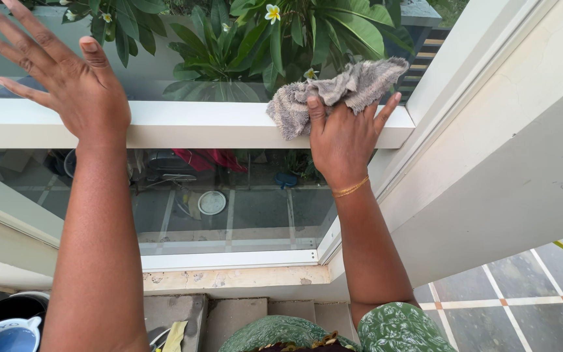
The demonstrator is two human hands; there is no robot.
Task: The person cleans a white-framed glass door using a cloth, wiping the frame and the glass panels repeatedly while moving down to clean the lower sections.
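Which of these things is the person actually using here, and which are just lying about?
In use:
- grey cloth, gripped by the right hand
- white window rail, under the cloth
- window glass, with the left hand spread flat on it

Lying about:
- blue and white tub, bottom left
- yellow cloth on the step
- leafy plants behind the glass

A single view, from a camera worn on the person's head; it looks forward and down along both outstretched arms at a white window frame (184, 124), close enough that the forearms fill much of the picture; the tiled floor (522, 293) shows at the lower right corner, steps along the bottom edge.
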